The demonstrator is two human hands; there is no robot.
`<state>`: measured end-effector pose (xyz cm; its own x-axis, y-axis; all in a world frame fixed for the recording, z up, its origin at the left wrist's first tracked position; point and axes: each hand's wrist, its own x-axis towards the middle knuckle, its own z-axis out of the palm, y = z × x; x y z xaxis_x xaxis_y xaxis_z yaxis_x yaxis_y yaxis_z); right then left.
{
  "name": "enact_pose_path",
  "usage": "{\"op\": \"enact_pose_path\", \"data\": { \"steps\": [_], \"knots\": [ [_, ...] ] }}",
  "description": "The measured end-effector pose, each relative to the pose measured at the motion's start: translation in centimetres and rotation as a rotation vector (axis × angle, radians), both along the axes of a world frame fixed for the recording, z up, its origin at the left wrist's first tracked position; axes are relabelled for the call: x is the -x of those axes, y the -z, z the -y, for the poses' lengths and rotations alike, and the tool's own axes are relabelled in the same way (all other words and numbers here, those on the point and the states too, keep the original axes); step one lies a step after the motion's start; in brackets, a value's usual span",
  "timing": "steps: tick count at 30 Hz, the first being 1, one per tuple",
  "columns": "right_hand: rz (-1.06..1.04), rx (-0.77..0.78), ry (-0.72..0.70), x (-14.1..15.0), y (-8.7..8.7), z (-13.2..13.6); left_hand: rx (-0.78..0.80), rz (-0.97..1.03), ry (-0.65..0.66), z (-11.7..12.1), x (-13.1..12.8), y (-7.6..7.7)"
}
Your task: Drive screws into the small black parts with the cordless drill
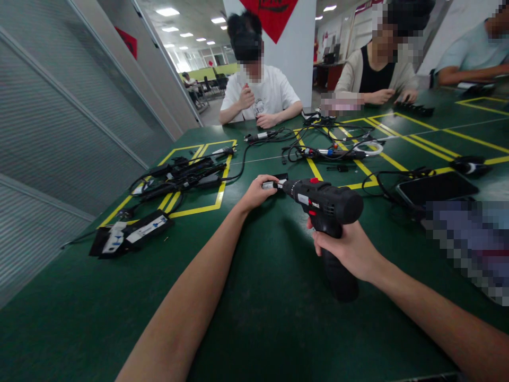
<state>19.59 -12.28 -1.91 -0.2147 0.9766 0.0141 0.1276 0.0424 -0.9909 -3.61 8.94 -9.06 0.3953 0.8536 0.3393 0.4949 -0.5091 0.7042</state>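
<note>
My right hand (350, 246) is wrapped round the handle of a black cordless drill (324, 201) with red details. The drill lies level and its chuck points left. Its tip reaches a small black-and-white piece (269, 185) on the green table, and I cannot tell whether the two touch. The fingers of my left hand (256, 193) are closed on that piece, partly covering it. Just behind the left fingers is a flat black part (281, 176).
Black cables and devices (186, 178) lie heaped at the left, near black pouches (133, 233). More tools with cords (334, 153) lie ahead. A phone (437, 188) is at the right. Across the table (254, 318) sit several people, one in a white shirt (274, 87).
</note>
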Motion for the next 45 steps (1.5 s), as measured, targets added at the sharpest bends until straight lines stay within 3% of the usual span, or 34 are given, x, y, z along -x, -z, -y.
{"op": "enact_pose_path", "data": {
  "steps": [19, 45],
  "knots": [
    [-0.042, -0.014, -0.022, -0.03, 0.13, -0.08, -0.008, -0.013, 0.005, 0.35, -0.17, -0.46],
    [-0.013, -0.004, -0.029, -0.23, 0.09, 0.02, 0.009, -0.009, 0.008, 0.05, 0.09, 0.03]
  ]
}}
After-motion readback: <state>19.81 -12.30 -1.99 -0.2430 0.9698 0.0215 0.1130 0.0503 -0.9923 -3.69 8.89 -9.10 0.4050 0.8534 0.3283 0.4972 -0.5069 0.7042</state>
